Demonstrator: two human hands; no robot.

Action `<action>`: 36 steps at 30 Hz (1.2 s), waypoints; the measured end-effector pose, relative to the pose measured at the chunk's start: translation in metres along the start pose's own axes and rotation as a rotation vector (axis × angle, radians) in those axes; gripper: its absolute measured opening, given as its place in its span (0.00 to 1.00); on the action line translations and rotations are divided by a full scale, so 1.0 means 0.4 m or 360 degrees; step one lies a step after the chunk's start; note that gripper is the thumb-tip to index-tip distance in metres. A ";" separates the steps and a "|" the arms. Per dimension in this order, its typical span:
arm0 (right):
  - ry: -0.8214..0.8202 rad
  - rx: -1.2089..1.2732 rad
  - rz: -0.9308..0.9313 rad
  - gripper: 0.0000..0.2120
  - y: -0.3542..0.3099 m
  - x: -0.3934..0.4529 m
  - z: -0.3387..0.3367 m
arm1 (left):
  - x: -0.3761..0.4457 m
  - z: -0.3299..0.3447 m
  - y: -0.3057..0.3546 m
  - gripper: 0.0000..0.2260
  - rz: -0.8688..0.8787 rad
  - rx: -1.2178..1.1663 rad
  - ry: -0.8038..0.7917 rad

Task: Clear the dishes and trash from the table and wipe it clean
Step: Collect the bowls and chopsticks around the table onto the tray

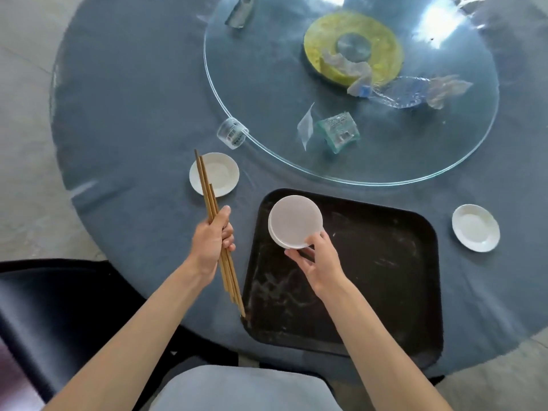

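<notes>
Blue-clothed and round, the table [124, 93] is only partly cleared, with wiping yet to start — no cloth for it is in view. Its glass turntable [267, 93] carries the trash: a crumpled plastic wrapper [409, 91], a green packet [338, 130], a scrap of clear film [306, 126] and another wrapper [239, 10] near the far edge. A black tray [385, 262] sits at the near edge, bare but for smears. Over its left end the right hand [320, 262] pinches a small stack of white saucers [295, 222] by the rim, fingers curled under — seemingly about to set them down. Beside the tray, the left hand [212, 241] is closed around a bundle of wooden chopsticks [207, 191]. Two saucers remain on the cloth, one at left [219, 173] and one at right [476, 228]. A small glass cup [232, 133] lies tipped against the turntable's rim.
</notes>
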State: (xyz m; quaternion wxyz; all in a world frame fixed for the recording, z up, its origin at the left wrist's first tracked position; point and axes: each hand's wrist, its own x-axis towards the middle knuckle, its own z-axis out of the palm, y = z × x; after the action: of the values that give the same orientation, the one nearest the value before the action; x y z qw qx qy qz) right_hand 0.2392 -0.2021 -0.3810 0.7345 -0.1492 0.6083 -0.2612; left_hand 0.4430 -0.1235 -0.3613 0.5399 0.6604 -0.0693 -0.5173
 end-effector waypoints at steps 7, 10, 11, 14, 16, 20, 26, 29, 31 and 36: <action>0.0020 0.0048 0.0009 0.24 0.013 0.028 0.018 | 0.047 -0.036 0.023 0.20 0.0079 0.0111 -0.0044; 0.0028 -0.0038 0.0023 0.24 0.003 0.001 0.021 | 0.056 -0.045 0.030 0.20 0.0125 0.0159 -0.0068; 0.0085 -0.0178 0.0014 0.26 -0.003 -0.017 0.025 | 0.057 -0.047 0.033 0.20 0.0167 0.0211 -0.0092; 0.0481 -0.0913 -0.0411 0.33 -0.002 -0.086 0.028 | 0.038 -0.048 0.054 0.23 0.0379 0.0377 -0.0213; 0.0543 -0.1126 -0.0922 0.28 -0.004 -0.146 0.053 | 0.019 -0.051 0.068 0.28 0.0570 0.0444 -0.0301; -0.0067 -0.1147 -0.1330 0.25 -0.002 -0.234 0.160 | -0.007 -0.062 0.057 0.22 0.0851 0.0606 -0.0421; -0.0484 -0.1350 -0.1561 0.26 0.064 -0.227 0.293 | -0.028 -0.050 0.028 0.11 0.0742 0.0433 -0.0439; -0.0337 -0.1301 -0.1623 0.22 0.083 -0.208 0.325 | -0.022 -0.059 0.016 0.19 0.0678 0.0593 -0.0495; -0.0292 -0.1233 -0.1587 0.19 0.093 -0.198 0.344 | -0.007 -0.064 0.009 0.23 0.0683 0.0600 -0.0483; -0.0232 -0.1229 -0.1475 0.18 0.109 -0.157 0.369 | 0.015 -0.059 0.009 0.09 0.0822 0.0762 -0.0284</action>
State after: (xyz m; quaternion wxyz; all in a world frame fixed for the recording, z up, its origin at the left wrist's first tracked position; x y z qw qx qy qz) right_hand 0.3835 -0.1456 -0.3214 0.4770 -0.6716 0.4789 -0.3034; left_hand 0.4653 -0.1137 -0.3649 0.4747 0.6809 -0.3999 -0.3887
